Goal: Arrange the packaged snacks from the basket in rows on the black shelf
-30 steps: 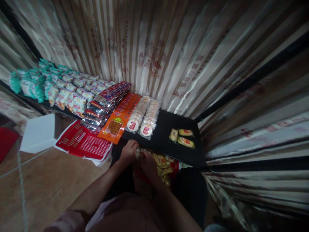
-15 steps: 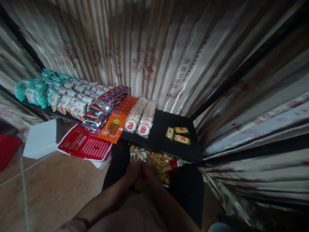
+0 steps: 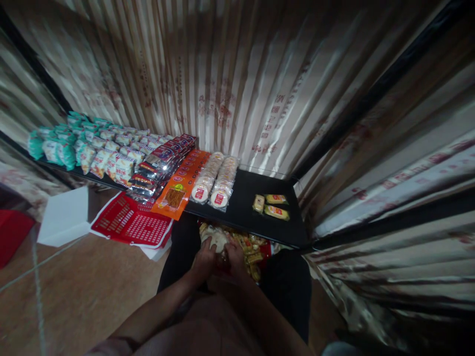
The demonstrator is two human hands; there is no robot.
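Between my knees I hold a whitish package in clear plastic; its exact kind is hard to make out in the dim light. My left hand grips its near left side, thumb and fingers bent over it. On the right edge, my right hand closes its fingers on the plastic. Under and beside the hands lie several yellow-gold wrapped snacks in a red container, mostly hidden by my arms and the shelf.
On the black shelf sit three small yellow packs, two rows of round white crackers, an orange snack bag, dark shiny packets and green-white bags. A red basket and white box are left.
My fingers, earlier stretched over the white package, now bend in and grip it. More of its pale, rounded surface shows. The view has shifted slightly.
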